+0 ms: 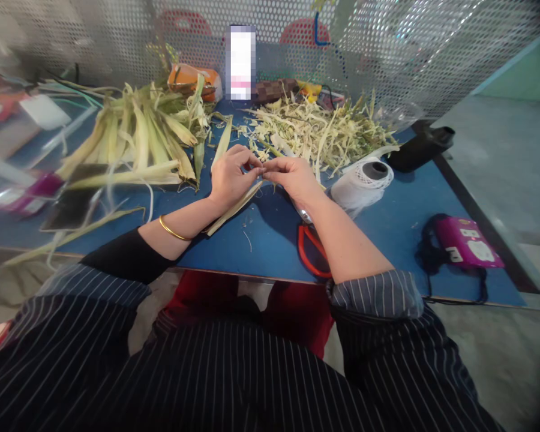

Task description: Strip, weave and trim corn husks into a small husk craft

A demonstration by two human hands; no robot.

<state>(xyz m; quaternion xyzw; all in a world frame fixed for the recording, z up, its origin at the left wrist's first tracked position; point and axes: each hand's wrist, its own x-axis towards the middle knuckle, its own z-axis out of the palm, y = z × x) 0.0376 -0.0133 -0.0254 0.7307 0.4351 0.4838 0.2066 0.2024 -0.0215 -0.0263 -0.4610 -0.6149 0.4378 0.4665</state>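
My left hand (234, 179) and my right hand (292, 177) meet over the table, fingertips pinched together. Whatever lies between the fingertips is too small to make out. A pale corn husk strip (234, 210) runs beneath my left hand, and another husk (222, 144) stands out behind it. Under my right wrist lie scissors with red handles (312, 252), their blades partly hidden. Just right of that wrist is a cone of white thread (362, 185).
A pile of corn husks (139, 129) spreads at the left, and shredded husk (324, 129) heaps behind my hands. A black cone (420, 149) lies at the right edge, near a purple box with a cord (468, 242). A lit phone (240, 63) stands against the perforated metal screen (364, 54).
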